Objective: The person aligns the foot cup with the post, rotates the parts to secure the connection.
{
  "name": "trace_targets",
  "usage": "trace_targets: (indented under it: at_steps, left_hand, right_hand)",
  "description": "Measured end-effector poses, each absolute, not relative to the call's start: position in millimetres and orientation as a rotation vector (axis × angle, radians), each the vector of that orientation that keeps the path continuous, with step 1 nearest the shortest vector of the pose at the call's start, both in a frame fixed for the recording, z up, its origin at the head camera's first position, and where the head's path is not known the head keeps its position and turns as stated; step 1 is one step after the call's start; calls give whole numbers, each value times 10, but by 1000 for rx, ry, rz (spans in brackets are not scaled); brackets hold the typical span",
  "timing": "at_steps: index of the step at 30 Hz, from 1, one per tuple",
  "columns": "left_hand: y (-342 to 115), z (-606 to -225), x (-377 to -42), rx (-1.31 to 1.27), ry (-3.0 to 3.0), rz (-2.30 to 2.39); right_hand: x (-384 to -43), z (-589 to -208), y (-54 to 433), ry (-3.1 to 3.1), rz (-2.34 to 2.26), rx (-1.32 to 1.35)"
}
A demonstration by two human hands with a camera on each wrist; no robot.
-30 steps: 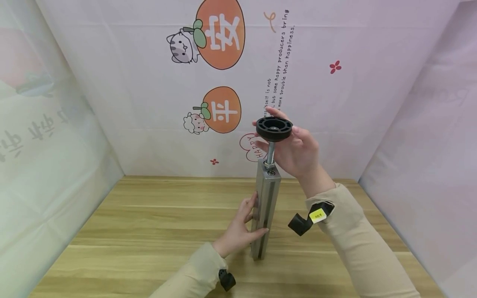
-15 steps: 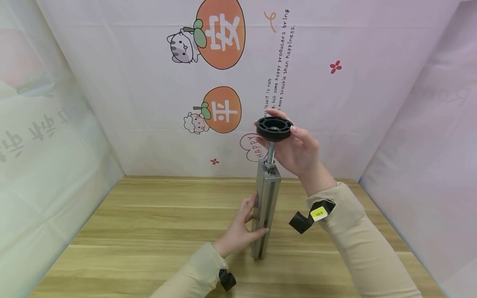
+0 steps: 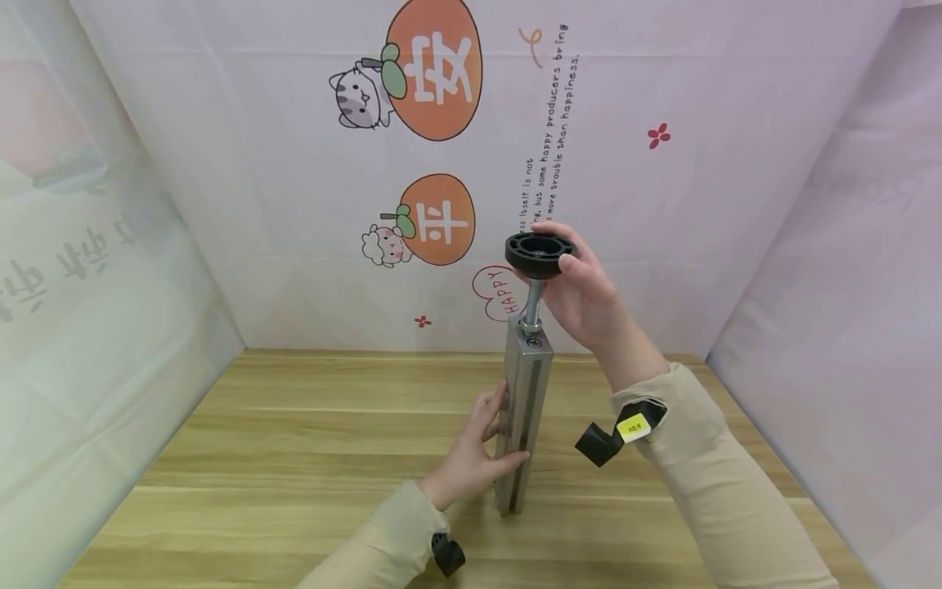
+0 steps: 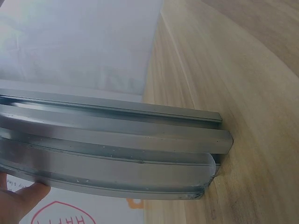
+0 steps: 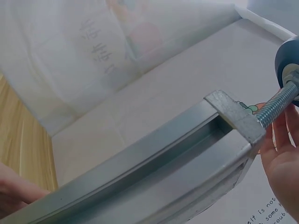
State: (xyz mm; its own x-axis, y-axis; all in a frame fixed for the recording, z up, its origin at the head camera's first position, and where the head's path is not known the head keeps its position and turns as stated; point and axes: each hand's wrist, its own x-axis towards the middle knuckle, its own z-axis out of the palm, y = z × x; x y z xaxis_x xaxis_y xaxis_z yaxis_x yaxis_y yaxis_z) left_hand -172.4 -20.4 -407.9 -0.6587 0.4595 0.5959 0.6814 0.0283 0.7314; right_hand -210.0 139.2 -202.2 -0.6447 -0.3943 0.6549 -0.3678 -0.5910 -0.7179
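Observation:
A slotted aluminium profile point(image 3: 526, 409) stands upright on the wooden table, leaning slightly. My left hand point(image 3: 471, 462) grips its lower half, thumb on the near side and fingers on the left. In the left wrist view the profile's bottom end point(image 4: 212, 163) meets the wood. From the metal end plate point(image 5: 236, 116) on top rises a threaded rod point(image 5: 278, 105) with a hex nut point(image 3: 531, 326) at its base. The rod carries a black round levelling foot point(image 3: 536, 263), hollow face up. My right hand point(image 3: 589, 303) holds the foot's rim, thumb in front and fingers behind.
The wooden table point(image 3: 316, 458) extends around the profile. Behind it rises a white printed backdrop point(image 3: 280, 204), with pale cloth walls on the left point(image 3: 110, 327) and right point(image 3: 824, 327). A black camera mount point(image 3: 599, 443) juts from the right wrist.
The right thumb has slid leftward across the front of the foot's rim, and the fingers behind have shifted and closed in. The left hand and profile keep their place.

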Motion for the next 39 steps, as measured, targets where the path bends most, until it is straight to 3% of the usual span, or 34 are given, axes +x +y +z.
trace_targets:
  at_steps: [11, 30, 39]
  left_hand:
    - [-208, -4047, -1709, -1174, -2128, -1723]
    - [-207, -4075, -1717, -1181, -2111, -1723]
    - [-205, -4059, -1713, -1184, -2125, -1708]
  right_hand:
    - [-1939, -1991, 1335, 1784, -2656, -1125]
    - [-1847, -1974, 1271, 2433, -2621, -1121]
    - [-1795, -1936, 1174, 2765, -2561, -917]
